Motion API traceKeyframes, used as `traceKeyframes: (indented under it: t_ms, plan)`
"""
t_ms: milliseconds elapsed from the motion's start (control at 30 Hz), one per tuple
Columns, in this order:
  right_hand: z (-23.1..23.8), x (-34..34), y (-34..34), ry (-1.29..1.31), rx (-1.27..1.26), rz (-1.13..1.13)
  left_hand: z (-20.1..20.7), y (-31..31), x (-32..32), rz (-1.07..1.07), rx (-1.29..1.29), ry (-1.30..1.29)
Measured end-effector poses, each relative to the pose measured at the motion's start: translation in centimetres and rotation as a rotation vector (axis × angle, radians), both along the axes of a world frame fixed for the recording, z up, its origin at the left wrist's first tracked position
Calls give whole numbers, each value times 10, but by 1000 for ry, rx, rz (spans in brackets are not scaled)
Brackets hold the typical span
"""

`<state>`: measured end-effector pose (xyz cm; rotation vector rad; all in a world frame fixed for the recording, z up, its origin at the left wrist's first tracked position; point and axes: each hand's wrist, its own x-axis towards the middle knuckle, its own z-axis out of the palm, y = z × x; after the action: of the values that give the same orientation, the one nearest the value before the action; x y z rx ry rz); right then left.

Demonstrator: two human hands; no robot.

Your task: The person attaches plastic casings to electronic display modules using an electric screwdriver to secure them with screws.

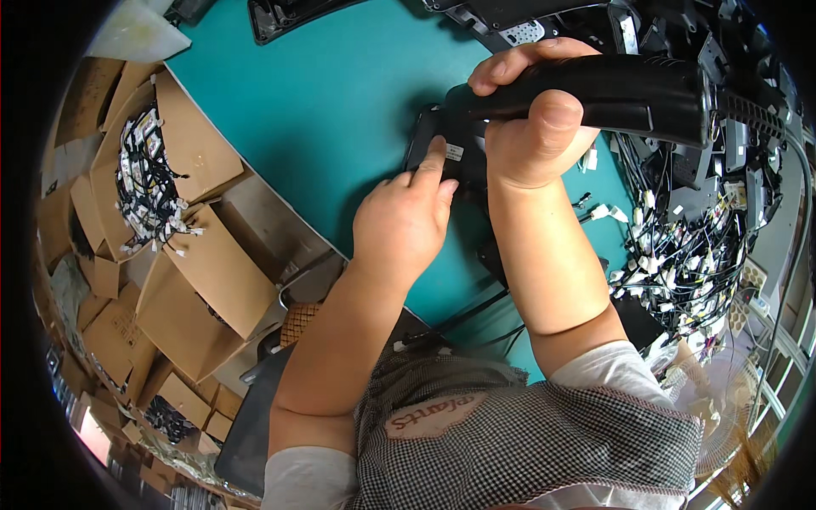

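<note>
My right hand (535, 136) is closed around a black corded electric screwdriver (620, 98), its thumb lying along the near side. The tool's thick body points left and down toward a black plastic part (466, 136), which lies on the green table mat. The tool's tip is hidden. My left hand (406, 212) holds the part at its near left edge. Its index finger stretches onto the top beside a small white label (454, 152), the thumb rests a little apart, and the other fingers are curled and mostly hidden.
Bundles of cables with white connectors (663, 263) lie on the right. Black plastic housings (680, 161) are piled at the far right, and a black frame (293, 17) sits at the far edge. Cardboard boxes (200, 289) stand left of the green table (280, 110). The tool's cable (795, 144) runs right.
</note>
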<state>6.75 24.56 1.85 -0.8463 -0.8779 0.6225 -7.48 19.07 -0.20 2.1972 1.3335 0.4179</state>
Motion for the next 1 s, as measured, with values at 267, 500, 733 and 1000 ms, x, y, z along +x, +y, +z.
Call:
traceKeyframes:
  t_ms: [267,500,733,1000]
  plan:
    - [-5,-8,-2,-38,8,159,-2,-1,-2,-5,-12,7]
    - [0,-4,1,-160,38,1,-2,6,-7,33,-61,-121]
    - [4,20,-5,89,190,106,-10,80,-3,360,-138,-241]
    - [9,17,-18,165,222,99,-33,102,14,10,197,-46]
